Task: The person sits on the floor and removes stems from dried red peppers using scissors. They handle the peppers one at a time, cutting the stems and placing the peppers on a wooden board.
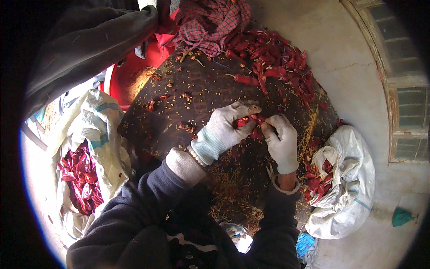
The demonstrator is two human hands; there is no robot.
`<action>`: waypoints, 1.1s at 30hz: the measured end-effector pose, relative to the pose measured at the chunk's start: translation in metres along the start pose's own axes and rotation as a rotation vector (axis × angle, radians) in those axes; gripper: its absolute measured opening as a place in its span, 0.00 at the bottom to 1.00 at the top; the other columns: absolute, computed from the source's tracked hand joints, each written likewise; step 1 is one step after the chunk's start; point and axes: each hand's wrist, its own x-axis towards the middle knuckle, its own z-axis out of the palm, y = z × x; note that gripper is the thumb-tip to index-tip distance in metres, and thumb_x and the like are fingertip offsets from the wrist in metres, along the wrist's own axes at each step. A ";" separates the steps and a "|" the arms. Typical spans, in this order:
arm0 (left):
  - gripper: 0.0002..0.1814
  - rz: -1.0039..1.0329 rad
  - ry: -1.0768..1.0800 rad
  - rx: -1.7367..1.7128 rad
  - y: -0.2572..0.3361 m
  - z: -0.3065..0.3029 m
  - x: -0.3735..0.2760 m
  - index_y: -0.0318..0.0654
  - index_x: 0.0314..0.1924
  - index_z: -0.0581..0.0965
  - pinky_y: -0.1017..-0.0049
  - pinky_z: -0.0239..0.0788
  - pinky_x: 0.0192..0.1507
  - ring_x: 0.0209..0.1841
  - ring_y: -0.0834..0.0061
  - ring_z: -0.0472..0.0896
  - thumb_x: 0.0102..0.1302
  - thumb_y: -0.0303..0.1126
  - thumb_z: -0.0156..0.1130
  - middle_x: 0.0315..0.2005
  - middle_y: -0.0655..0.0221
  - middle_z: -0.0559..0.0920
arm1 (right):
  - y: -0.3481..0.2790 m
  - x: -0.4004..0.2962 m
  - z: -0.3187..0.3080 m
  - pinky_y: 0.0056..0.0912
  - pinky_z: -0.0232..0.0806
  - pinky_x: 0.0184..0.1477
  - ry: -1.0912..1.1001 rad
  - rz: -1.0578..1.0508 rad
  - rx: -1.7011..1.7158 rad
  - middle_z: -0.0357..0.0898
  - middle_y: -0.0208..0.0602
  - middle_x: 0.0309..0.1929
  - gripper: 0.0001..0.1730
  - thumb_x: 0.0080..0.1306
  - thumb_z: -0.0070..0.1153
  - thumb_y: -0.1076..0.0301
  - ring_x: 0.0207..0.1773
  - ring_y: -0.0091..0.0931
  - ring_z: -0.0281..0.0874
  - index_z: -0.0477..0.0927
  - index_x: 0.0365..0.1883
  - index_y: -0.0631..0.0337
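My left hand [231, 118], in a white knit glove with a pale green cuff, is shut on a dried red chili pepper [242, 122]. My right hand [281, 139], gloved in white too with dirty fingertips, pinches the right side of that pepper. Fingers partly cover the pepper, so its full shape is hidden. Both hands are over a dark tabletop [168, 124] strewn with pale chili seeds. One whole dried chili [247, 79] with its stem lies beyond the hands, by a large heap of dried red chilies [282, 60].
A red plaid cloth [215, 25] lies at the far edge. A red basin [124, 80] with seeds stands at far left. Chilies fill the mouths of a left woven sack [104, 134] and a right white sack [356, 168]. A wall [349, 87] borders the right side.
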 end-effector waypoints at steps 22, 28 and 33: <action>0.21 -0.598 -0.544 -1.172 -0.006 0.017 -0.021 0.32 0.53 0.74 0.80 0.74 0.42 0.41 0.82 0.79 0.62 0.31 0.67 0.38 0.67 0.83 | -0.016 -0.036 -0.008 0.30 0.69 0.38 0.188 -0.078 -0.074 0.78 0.38 0.34 0.10 0.50 0.57 0.83 0.34 0.34 0.77 0.79 0.32 0.62; 0.18 -0.229 -0.587 -0.190 0.012 0.037 -0.043 0.38 0.45 0.79 0.72 0.75 0.42 0.38 0.68 0.83 0.53 0.31 0.68 0.35 0.58 0.83 | -0.017 -0.082 -0.016 0.30 0.68 0.41 0.137 0.199 -0.080 0.78 0.38 0.35 0.03 0.61 0.56 0.77 0.36 0.31 0.75 0.76 0.34 0.64; 0.20 -0.083 -0.620 0.080 0.012 0.040 -0.052 0.42 0.46 0.79 0.63 0.75 0.42 0.40 0.54 0.81 0.52 0.39 0.66 0.36 0.57 0.82 | -0.007 -0.104 -0.005 0.23 0.63 0.41 0.172 0.493 0.310 0.70 0.28 0.32 0.07 0.69 0.51 0.69 0.36 0.20 0.66 0.74 0.41 0.64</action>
